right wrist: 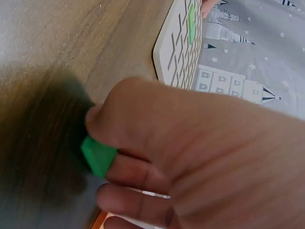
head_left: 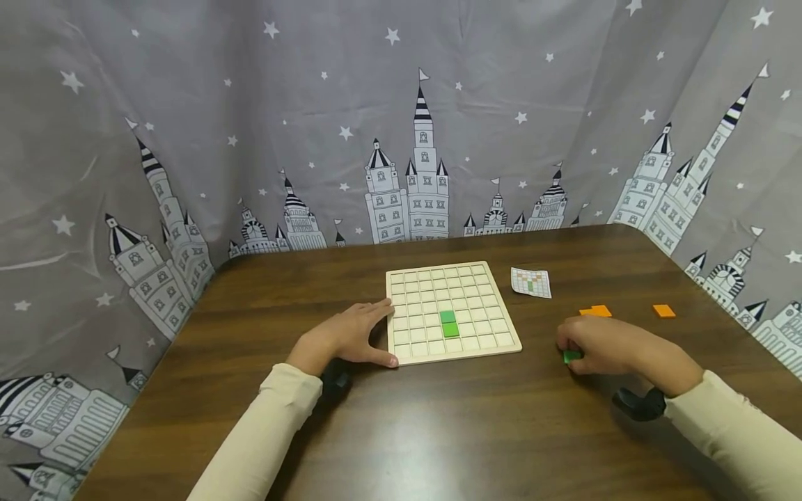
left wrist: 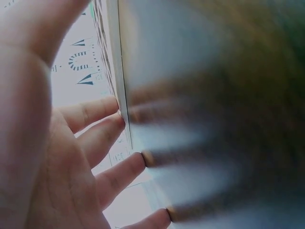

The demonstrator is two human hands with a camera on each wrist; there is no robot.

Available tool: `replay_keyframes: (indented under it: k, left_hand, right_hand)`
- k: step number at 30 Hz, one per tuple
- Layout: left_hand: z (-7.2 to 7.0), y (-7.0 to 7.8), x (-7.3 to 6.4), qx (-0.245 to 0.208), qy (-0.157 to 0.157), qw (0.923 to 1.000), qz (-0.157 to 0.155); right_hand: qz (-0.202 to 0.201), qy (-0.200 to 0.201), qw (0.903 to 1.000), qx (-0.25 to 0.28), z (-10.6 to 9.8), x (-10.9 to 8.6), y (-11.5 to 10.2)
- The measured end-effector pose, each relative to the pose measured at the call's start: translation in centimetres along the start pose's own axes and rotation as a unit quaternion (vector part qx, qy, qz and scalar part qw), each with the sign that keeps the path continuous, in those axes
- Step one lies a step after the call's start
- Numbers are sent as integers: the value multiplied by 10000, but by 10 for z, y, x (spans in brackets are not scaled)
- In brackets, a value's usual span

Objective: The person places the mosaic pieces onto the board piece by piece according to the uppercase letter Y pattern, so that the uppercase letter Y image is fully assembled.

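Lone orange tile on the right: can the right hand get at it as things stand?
Probably yes: only tabletop shows between the right hand and the lone orange tile, though the green tile the hand pinches may hinder a grasp.

Place: a table spot screened by cloth; whether it stands in a home or a studio cannot be told, as the cloth hides the room.
Cloth (head_left: 501,42): grey, slightly creased, hung behind the table and along both sides, printed with white stars (head_left: 392,35) and storybook castle towers (head_left: 427,181), like children's-room fabric.
Table (head_left: 282,285): dark brown wood grain, with a pale shine near the front.
Playthings: a pale gridded board (head_left: 485,313), coloured tiles (head_left: 664,311), a small pattern card (head_left: 530,282).
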State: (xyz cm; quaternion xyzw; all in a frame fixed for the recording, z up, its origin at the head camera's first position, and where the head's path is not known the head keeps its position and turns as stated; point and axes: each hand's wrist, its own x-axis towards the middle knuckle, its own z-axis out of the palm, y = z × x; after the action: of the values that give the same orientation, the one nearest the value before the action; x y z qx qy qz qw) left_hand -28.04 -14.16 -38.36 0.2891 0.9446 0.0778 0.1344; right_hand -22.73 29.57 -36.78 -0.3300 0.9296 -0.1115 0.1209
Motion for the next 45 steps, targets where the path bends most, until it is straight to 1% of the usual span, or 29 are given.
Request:
replay_keyframes:
  k: [3, 6, 11, 14, 18, 21, 23, 26, 30, 34, 40, 45]
  left_hand:
    - [-2, 0, 0, 56, 39, 10000, -28]
    - [-4, 1, 0, 72, 36, 10000, -4]
    - [-4, 1, -1, 35, -10, 10000, 51]
    - [-2, 2, -1, -27, -10, 10000, 44]
    - [2, 0, -1, -54, -4, 10000, 43]
    - [4, 0, -2, -22, 7, 10000, 5]
    - [4, 0, -2, -44, 35, 10000, -3]
    - [5, 0, -3, -46, 56, 10000, 2]
    - [3, 0, -3, -16, 78, 10000, 24]
    - [2, 1, -2, 9, 87, 10000, 31]
    - [0, 2, -1, -58, 113, 9999, 53]
    - [1, 2, -2, -41, 64, 10000, 33]
  right_hand:
    - [-155, 237, 9996, -72, -2, 7, -3]
    - [-347, 556, 9977, -188, -4, 21, -6]
    - [-745, 1054, 9911, -340, -9, 60, -16]
    - [-874, 1112, 9893, -358, -12, 86, -23]
    - [-1075, 1080, 9876, -383, -12, 120, -31]
    - [-1190, 1112, 9855, -474, -11, 141, -38]
    - [-1198, 1110, 9851, -533, -10, 154, -41]
    - [-1123, 981, 9876, -487, -9, 169, -46]
    - [-1065, 650, 9915, -379, -11, 182, -50]
    - [-1113, 367, 9928, -262, -13, 185, -51]
    - [-962, 240, 9951, 5, -14, 185, -49]
    - [-940, 209, 9953, 130, -12, 186, -47]
